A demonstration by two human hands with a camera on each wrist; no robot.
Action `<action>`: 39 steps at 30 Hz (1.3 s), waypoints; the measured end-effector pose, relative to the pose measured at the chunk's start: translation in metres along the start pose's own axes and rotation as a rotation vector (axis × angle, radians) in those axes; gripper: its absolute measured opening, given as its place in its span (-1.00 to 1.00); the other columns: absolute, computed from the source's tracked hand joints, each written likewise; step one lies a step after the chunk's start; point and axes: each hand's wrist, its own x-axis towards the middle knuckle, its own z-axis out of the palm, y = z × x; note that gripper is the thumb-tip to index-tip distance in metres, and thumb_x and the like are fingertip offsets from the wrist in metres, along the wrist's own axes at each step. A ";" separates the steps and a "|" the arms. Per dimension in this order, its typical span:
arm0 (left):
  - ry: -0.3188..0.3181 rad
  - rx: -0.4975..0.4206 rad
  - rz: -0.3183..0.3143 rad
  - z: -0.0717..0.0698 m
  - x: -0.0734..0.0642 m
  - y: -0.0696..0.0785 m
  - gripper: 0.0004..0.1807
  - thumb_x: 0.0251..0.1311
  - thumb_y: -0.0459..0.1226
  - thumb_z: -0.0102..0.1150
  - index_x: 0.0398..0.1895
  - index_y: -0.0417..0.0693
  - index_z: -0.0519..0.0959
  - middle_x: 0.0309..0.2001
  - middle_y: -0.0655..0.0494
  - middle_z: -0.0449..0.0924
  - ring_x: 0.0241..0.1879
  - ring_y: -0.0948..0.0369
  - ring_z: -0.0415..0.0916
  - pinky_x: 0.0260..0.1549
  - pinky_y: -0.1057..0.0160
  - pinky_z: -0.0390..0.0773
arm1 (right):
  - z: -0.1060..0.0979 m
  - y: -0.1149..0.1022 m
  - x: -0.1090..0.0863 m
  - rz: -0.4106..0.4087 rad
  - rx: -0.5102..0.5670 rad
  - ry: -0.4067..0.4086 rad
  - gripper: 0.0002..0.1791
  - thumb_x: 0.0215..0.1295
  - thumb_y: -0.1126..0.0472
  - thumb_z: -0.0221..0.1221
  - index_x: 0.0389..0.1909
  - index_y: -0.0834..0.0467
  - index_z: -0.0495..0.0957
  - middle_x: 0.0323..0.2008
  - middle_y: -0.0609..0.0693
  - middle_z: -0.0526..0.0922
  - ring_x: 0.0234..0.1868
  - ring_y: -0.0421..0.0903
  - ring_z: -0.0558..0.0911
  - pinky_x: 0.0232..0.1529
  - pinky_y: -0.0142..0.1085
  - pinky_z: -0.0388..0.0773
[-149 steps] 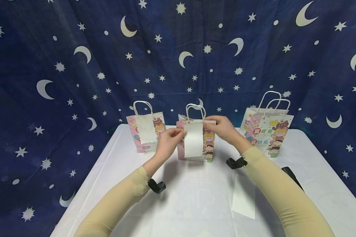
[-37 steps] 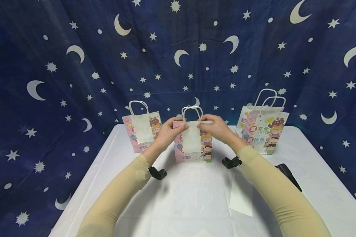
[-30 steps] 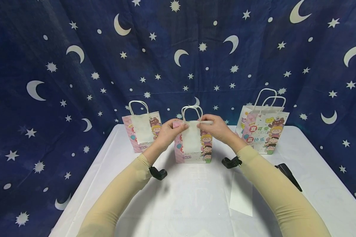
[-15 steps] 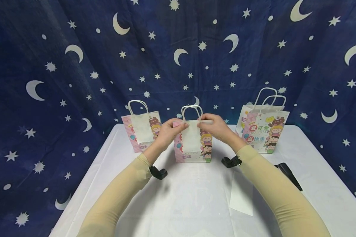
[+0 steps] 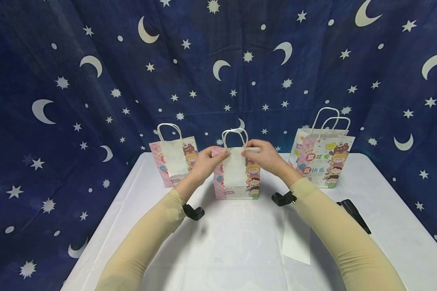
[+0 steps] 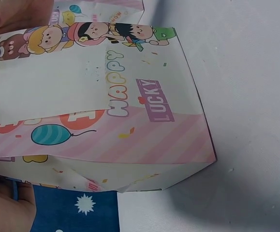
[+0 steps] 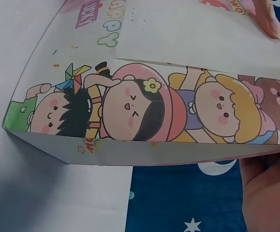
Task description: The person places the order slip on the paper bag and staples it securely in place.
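Note:
A small cartoon-printed paper gift bag [image 5: 255, 190] with white twisted handles stands upright in the middle of the head view. A blank white strip of paper [image 5: 234, 173] lies down its front, below the handle. My left hand [image 5: 205, 162] pinches the bag's top edge left of the handle, thumb in front on the strip's upper corner and fingers behind. On the other side my right hand [image 5: 267, 157] pinches the top edge the same way. Both wrist views show the printed bag side [image 6: 188, 96] close up, with the strip's lower end [image 7: 178, 38] against the print.
At left stands a similar bag [image 5: 159, 161] with a white strip on its front. Two more bags [image 5: 322, 161] stand at right, one behind the other. A loose white strip [image 5: 296, 242] and a black object [image 5: 355, 216] lie near my right forearm. A star-and-moon cloth [image 5: 218, 101] hangs behind the table.
Five seconds ago my left hand held the strip's left edge; it has since moved up to the bag's top edge, with both thumbs now in front. Over the last second the hands stay still.

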 end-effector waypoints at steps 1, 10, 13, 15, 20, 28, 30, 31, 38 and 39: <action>-0.001 0.004 0.000 0.000 0.000 -0.001 -0.68 0.27 -0.09 0.40 -0.07 -0.12 0.70 -0.21 0.04 0.75 -0.21 0.14 0.69 -0.15 0.18 0.66 | 0.000 0.000 0.000 0.002 -0.002 0.002 -0.76 0.36 0.09 0.30 -0.13 0.17 0.58 -0.11 0.11 0.60 -0.13 0.06 0.56 -0.10 -0.13 0.58; -0.003 0.014 0.017 0.000 0.000 -0.003 -0.69 0.29 -0.07 0.38 -0.09 -0.10 0.70 -0.20 0.05 0.75 -0.22 0.16 0.69 -0.16 0.20 0.65 | -0.014 -0.002 -0.012 -0.024 -0.061 0.012 -0.69 0.42 0.07 0.26 0.07 0.13 0.64 0.04 0.08 0.64 -0.09 0.04 0.57 -0.02 -0.04 0.52; -0.001 0.008 0.015 0.001 0.000 -0.004 -0.69 0.29 -0.06 0.38 -0.10 -0.09 0.71 -0.21 0.05 0.75 -0.22 0.16 0.69 -0.16 0.21 0.65 | -0.021 -0.003 -0.019 -0.043 -0.090 0.008 -0.69 0.46 0.07 0.22 0.12 0.09 0.63 0.02 0.07 0.66 -0.05 0.07 0.60 0.03 -0.02 0.51; 0.001 0.006 0.013 0.001 0.000 -0.004 -0.70 0.29 -0.06 0.38 -0.11 -0.08 0.71 -0.22 0.05 0.76 -0.22 0.16 0.70 -0.17 0.21 0.65 | -0.026 -0.003 -0.024 -0.053 -0.126 0.015 -0.68 0.47 0.05 0.22 0.14 0.06 0.62 0.00 0.05 0.66 -0.03 0.07 0.61 0.04 -0.03 0.52; 0.000 0.011 0.017 0.001 -0.001 -0.003 -0.69 0.29 -0.03 0.38 -0.12 -0.07 0.71 -0.23 0.05 0.77 -0.24 0.16 0.71 -0.19 0.22 0.65 | -0.037 -0.001 -0.038 -0.076 -0.182 0.031 -0.61 0.48 0.06 0.21 0.25 0.05 0.55 0.12 0.03 0.61 0.09 0.02 0.57 0.11 -0.03 0.50; 0.008 0.017 0.020 0.001 -0.001 -0.005 -0.64 0.27 0.02 0.39 -0.13 -0.07 0.71 -0.25 0.05 0.77 -0.26 0.16 0.71 -0.22 0.23 0.65 | -0.057 0.004 -0.066 -0.089 -0.235 0.062 -0.62 0.52 0.08 0.18 0.26 0.08 0.52 0.19 0.04 0.60 0.14 -0.02 0.55 0.13 -0.06 0.47; 0.012 0.021 0.018 0.002 -0.001 -0.006 -0.63 0.26 0.03 0.39 -0.13 -0.07 0.71 -0.26 0.05 0.76 -0.28 0.17 0.70 -0.23 0.23 0.65 | -0.062 0.005 -0.076 -0.079 -0.256 0.058 -0.64 0.53 0.05 0.17 0.24 0.07 0.55 0.17 0.03 0.62 0.10 -0.02 0.56 0.08 -0.08 0.50; 0.015 0.023 0.018 0.002 0.000 -0.006 -0.62 0.26 0.04 0.39 -0.13 -0.07 0.71 -0.27 0.05 0.76 -0.29 0.17 0.70 -0.23 0.23 0.65 | -0.065 0.006 -0.081 -0.072 -0.269 0.054 -0.64 0.54 0.03 0.16 0.23 0.06 0.56 0.15 0.02 0.63 0.08 -0.02 0.56 0.05 -0.09 0.51; 0.051 0.033 0.013 0.003 0.000 -0.007 -0.61 0.24 0.03 0.41 -0.09 -0.07 0.69 -0.26 0.06 0.75 -0.30 0.20 0.68 -0.26 0.25 0.64 | -0.080 0.017 -0.113 -0.039 -0.342 0.063 -0.66 0.54 0.03 0.15 0.20 0.06 0.60 0.09 0.01 0.65 -0.03 -0.06 0.58 -0.08 -0.27 0.55; 0.054 0.031 0.015 0.004 0.000 -0.008 -0.61 0.24 0.02 0.41 -0.08 -0.07 0.69 -0.25 0.06 0.75 -0.30 0.20 0.68 -0.26 0.25 0.64 | -0.082 0.019 -0.117 -0.041 -0.348 0.068 -0.67 0.54 0.05 0.15 0.20 0.08 0.60 0.09 0.03 0.65 -0.03 -0.05 0.58 -0.09 -0.30 0.55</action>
